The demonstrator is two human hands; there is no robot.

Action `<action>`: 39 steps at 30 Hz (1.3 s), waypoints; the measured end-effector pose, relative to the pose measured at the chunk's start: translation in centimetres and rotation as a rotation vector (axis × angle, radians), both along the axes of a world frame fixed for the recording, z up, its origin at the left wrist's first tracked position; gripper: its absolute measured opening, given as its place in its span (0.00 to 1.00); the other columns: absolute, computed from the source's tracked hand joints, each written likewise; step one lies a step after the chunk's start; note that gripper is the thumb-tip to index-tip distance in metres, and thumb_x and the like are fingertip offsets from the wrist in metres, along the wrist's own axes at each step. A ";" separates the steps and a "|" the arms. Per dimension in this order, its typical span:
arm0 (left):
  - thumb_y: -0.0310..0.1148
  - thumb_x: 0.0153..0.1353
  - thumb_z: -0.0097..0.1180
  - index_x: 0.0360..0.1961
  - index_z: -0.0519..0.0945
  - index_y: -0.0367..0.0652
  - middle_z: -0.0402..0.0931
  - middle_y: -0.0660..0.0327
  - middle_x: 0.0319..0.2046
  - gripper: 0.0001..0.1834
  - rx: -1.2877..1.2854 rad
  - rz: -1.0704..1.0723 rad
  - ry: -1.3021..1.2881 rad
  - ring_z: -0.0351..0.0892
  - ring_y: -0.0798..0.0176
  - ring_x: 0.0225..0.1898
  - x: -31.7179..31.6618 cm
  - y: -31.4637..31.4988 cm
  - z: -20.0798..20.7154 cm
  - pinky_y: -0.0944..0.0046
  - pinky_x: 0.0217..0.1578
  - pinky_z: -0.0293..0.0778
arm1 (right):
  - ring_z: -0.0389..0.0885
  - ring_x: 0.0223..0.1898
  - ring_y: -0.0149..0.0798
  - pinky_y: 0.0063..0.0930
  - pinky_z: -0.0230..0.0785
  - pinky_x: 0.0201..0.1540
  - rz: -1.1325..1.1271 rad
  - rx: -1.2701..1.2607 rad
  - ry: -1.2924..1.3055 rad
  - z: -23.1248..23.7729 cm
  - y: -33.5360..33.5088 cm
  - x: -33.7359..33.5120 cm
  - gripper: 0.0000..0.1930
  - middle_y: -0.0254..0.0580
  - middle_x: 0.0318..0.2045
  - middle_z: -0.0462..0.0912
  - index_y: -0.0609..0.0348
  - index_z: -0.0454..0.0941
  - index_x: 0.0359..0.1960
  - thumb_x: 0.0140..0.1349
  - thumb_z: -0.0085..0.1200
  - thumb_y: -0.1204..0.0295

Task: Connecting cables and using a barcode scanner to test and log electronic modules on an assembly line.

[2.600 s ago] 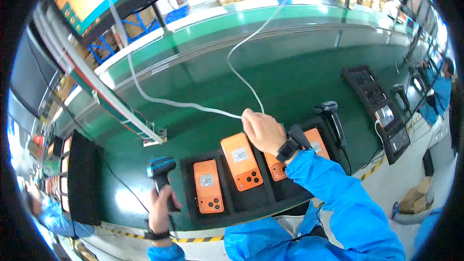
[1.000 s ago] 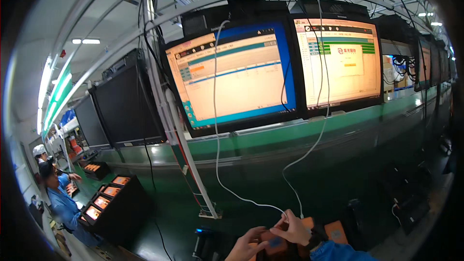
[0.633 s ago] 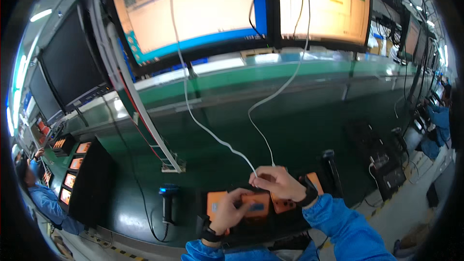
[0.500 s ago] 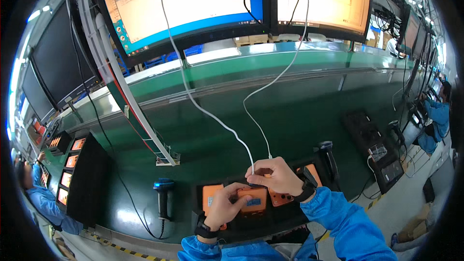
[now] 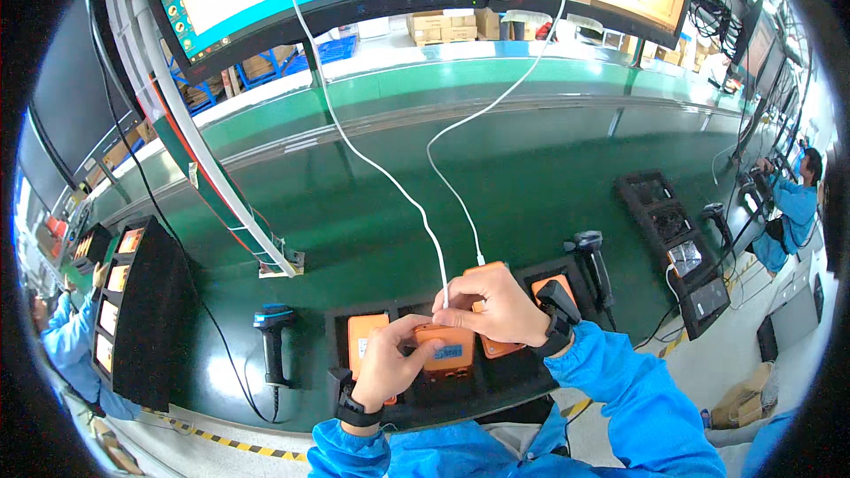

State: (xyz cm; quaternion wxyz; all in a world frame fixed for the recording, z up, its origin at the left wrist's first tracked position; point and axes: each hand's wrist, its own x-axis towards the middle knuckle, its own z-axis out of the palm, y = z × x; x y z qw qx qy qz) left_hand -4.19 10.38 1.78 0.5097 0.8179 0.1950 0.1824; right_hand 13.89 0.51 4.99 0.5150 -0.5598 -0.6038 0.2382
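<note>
My left hand [image 5: 387, 366] grips an orange box-shaped device [image 5: 432, 336] with a small label on its face, thumb on the front. My right hand [image 5: 498, 305] pinches the plug end of a white cable [image 5: 390, 181] against the device's top edge. Whether the plug is seated is hidden by the fingers. Below them lies a black compartment tray [image 5: 496, 391], holding an orange device [image 5: 361, 333] on the left and another [image 5: 552, 287] on the right. Partly behind my right hand is one more orange device [image 5: 484, 268], with a second white cable [image 5: 460, 199] running to its top.
Handheld scanners stand left [image 5: 274, 345] and right [image 5: 595, 267] of the tray on the green bench [image 5: 354, 239]. A white post [image 5: 217, 168] rises at left; monitors [image 5: 381, 0] stand behind. A black rack [image 5: 146, 319] and co-worker [image 5: 75, 336] are far left, another co-worker [image 5: 792, 212] far right.
The whole view has shifted, with the monitors higher and the bench items slightly left. Both hands keep their hold on the device and cable, and the device's top edge now shows more.
</note>
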 end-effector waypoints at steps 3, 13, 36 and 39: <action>0.29 0.57 0.65 0.45 0.79 0.36 0.84 0.54 0.33 0.15 -0.027 0.000 0.004 0.83 0.65 0.36 0.0 -0.1 -0.1 0.67 0.39 0.77 | 0.82 0.30 0.35 0.26 0.72 0.36 0.027 -0.010 -0.034 -0.1 0.1 0.2 0.09 0.40 0.28 0.84 0.62 0.81 0.27 0.57 0.64 0.69; 0.32 0.53 0.68 0.41 0.80 0.39 0.81 0.58 0.26 0.16 0.165 0.012 0.000 0.79 0.66 0.25 0.0 0.3 -0.8 0.68 0.27 0.71 | 0.81 0.34 0.34 0.29 0.73 0.35 0.028 -0.215 -0.090 1.0 -1.4 -0.3 0.09 0.41 0.30 0.81 0.60 0.82 0.34 0.60 0.61 0.66; 0.42 0.64 0.50 0.47 0.77 0.44 0.79 0.51 0.42 0.17 0.711 0.123 -0.016 0.76 0.45 0.46 3.7 6.2 -11.6 0.47 0.46 0.69 | 0.84 0.32 0.55 0.48 0.77 0.30 -0.587 -0.508 -0.750 -12.0 3.8 5.8 0.15 0.47 0.30 0.84 0.54 0.80 0.35 0.63 0.46 0.58; 0.42 0.64 0.50 0.47 0.77 0.44 0.79 0.51 0.42 0.16 0.715 0.128 -0.016 0.75 0.46 0.47 4.5 5.8 -11.3 0.47 0.46 0.69 | 0.81 0.22 0.54 0.52 0.72 0.25 -0.756 -0.249 -0.781 -14.6 4.2 7.0 0.21 0.46 0.20 0.82 0.53 0.77 0.24 0.69 0.39 0.56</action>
